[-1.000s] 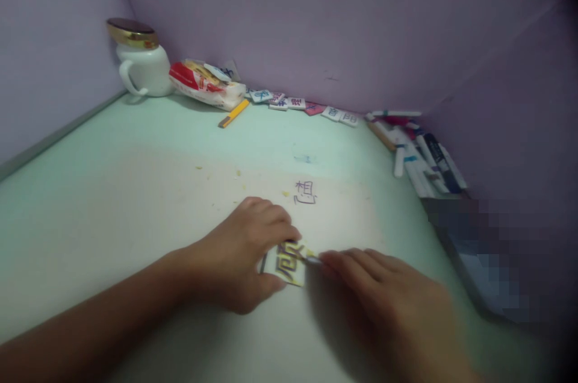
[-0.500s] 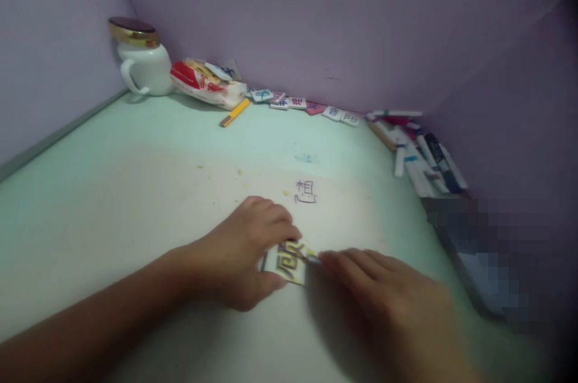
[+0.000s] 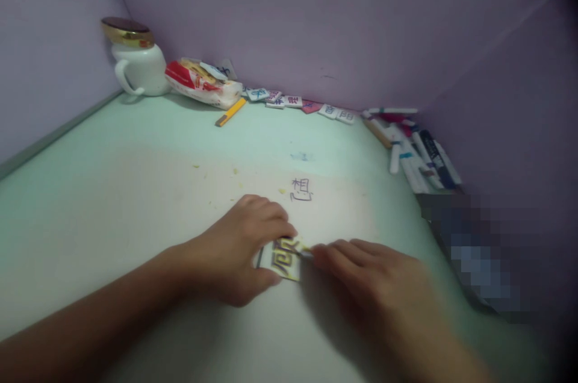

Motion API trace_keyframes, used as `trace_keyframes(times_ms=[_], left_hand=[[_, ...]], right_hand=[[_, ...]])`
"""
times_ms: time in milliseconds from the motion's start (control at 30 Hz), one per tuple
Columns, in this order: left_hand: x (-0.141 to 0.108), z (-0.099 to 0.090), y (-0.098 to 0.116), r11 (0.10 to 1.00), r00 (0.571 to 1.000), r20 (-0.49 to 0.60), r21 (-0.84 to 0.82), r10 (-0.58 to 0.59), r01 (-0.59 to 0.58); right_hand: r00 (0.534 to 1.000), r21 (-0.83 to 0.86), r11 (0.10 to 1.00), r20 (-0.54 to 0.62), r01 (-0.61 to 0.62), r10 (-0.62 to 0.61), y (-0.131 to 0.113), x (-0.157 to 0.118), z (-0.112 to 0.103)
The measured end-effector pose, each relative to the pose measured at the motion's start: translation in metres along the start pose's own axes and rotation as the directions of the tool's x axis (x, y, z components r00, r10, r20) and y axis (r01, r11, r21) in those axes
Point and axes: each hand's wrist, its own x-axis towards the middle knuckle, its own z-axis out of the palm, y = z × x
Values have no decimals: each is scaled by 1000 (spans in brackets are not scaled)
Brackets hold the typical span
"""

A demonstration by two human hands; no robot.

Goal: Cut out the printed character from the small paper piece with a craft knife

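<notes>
My left hand (image 3: 246, 247) pinches a small white rectangular block (image 3: 291, 271) between thumb and fingers, holding it on the table. A dark written character with yellow around its strokes covers the block's top face. At the block's right edge, my right hand (image 3: 374, 286) is closed on a thin metal blade (image 3: 306, 253); its tip touches the character. The fingers hide the blade's handle. Just beyond my left hand lie yellow shavings (image 3: 282, 191). Another character (image 3: 301, 189) is drawn in dark ink on the tabletop ahead of the block.
At the back left stands a white mug (image 3: 143, 67) with a gold-rimmed round lid on top. Beside it are a red-and-white packet (image 3: 198, 85) and a yellow flat stick (image 3: 230, 112). Several lettered tiles (image 3: 292, 102) line the back wall. Pens (image 3: 410, 160) pile up at the right.
The whole view has shifted slightly, so things sit a little further left. My left hand keeps its hold on the block; the blade stays at the block's right side.
</notes>
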Motion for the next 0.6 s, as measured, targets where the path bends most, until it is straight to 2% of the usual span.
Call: trace_keyframes(times_ms=[167,267,400,533,600], left_hand=[[0,0,-1,1000,1000,11,4,1,-1],[0,1,-1,1000,1000,-2,5,10,-10],[0,1,-2,1000,1000,-2,7,7,-7],[1,2,-2,1000,1000,-10,3,7,-7],[0,3,-2,1000,1000,-16,1,12,-12]], right_hand=[[998,9,1000,58,6,-7,-2,6,-9],[989,-24,999,148,22,-18,-3,11,-15],[996,8,1000,86,-1,1,1,12,-14],[984,77,997,175,-16,2,6,11,-12],[985,76,997,172,-16,3,6,12,-13]])
